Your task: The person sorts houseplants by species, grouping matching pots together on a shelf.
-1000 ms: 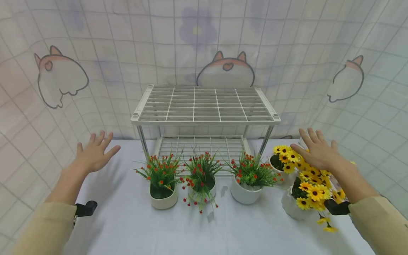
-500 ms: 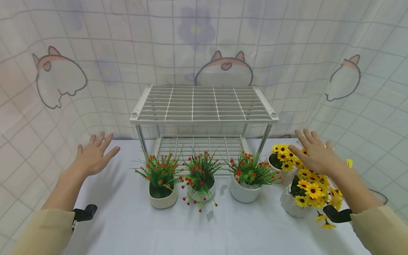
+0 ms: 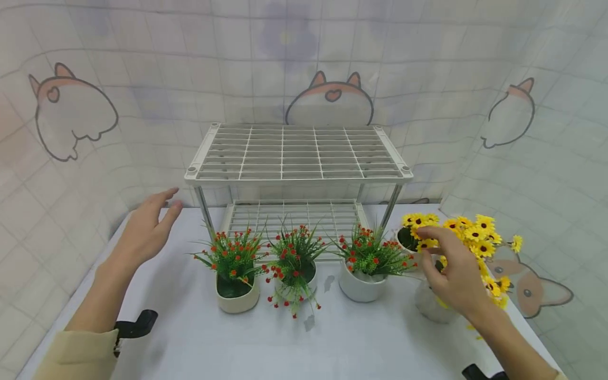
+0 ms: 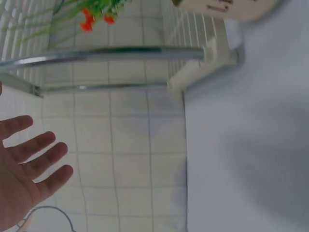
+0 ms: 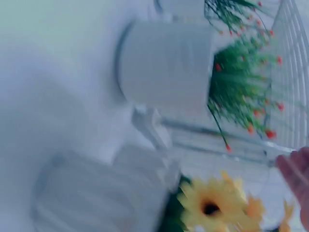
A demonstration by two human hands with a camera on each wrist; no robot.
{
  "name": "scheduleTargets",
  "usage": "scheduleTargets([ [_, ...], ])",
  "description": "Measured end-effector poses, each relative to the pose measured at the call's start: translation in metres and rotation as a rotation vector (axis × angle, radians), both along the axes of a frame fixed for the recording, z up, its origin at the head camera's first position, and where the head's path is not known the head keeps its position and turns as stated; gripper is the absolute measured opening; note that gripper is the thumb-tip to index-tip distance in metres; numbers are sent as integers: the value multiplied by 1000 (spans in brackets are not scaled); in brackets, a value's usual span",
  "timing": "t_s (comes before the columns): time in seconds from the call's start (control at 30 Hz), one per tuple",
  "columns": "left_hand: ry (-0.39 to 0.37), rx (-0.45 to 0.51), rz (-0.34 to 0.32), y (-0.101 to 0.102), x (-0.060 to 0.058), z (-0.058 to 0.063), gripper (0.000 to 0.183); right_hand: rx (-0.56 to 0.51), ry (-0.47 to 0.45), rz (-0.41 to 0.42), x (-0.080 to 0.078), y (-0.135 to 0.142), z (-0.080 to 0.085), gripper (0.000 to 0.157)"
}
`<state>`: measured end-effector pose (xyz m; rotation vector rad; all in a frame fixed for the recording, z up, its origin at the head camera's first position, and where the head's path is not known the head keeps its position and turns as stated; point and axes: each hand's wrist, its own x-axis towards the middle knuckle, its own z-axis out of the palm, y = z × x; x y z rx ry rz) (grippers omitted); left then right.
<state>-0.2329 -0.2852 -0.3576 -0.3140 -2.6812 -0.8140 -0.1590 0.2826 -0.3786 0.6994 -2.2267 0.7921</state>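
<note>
My left hand point(image 3: 147, 229) is in the air left of the white wire rack point(image 3: 299, 180), holding nothing; in the left wrist view its fingers are spread. My right hand point(image 3: 453, 274) hovers at the yellow flowers point(image 3: 482, 235), thumb and fingers bent and apart, and partly hides them. I cannot tell if it touches a bloom. Beneath it stands a front white pot point(image 3: 429, 309); a second yellow-flowered pot point(image 3: 407, 241) is behind. Three pots with red flowers line up before the rack: a left pot point(image 3: 237, 302), a middle pot point(image 3: 310, 287) and a right pot point(image 3: 363, 289).
The two-tier rack has metal posts point(image 3: 204, 208) and a lower shelf point(image 3: 294, 211) behind the red flowers. White cloth covers the table point(image 3: 285, 348). A checked curtain point(image 3: 166, 105) with animal drawings hangs around the back and sides.
My right hand has come down and inward at the yellow flowers, its fingers bending from spread. The left hand has turned and shifted slightly right. The head view has shifted slightly.
</note>
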Motion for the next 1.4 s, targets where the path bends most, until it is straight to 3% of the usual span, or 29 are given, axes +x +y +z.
scheduleTargets([
  [0.1, 60, 116, 7, 10, 4, 2, 59, -120, 43, 73, 6, -20, -13, 43],
  [0.3, 115, 339, -29, 38, -1, 2, 59, -302, 17, 0, 30, -44, -39, 47],
  [0.47, 140, 447, -38, 51, -7, 8, 58, -465, -154, -161, 48, -61, -68, 54],
  [0.6, 146, 481, -49, 56, -9, 13, 56, -581, -386, -280, 52, -72, -84, 69],
  [0.73, 150, 490, -54, 59, -11, 15, 53, -623, -608, -305, 47, -75, -95, 86],
  [0.93, 162, 534, -77, 62, -12, 15, 50, -654, -754, -249, 33, -75, -105, 99],
  [1.1, 155, 563, -84, 63, -13, 15, 50, -659, -782, -227, 21, -77, -112, 104],
  [1.4, 103, 684, -118, 58, -14, 19, 48, -674, -715, -186, 3, -85, -118, 114],
])
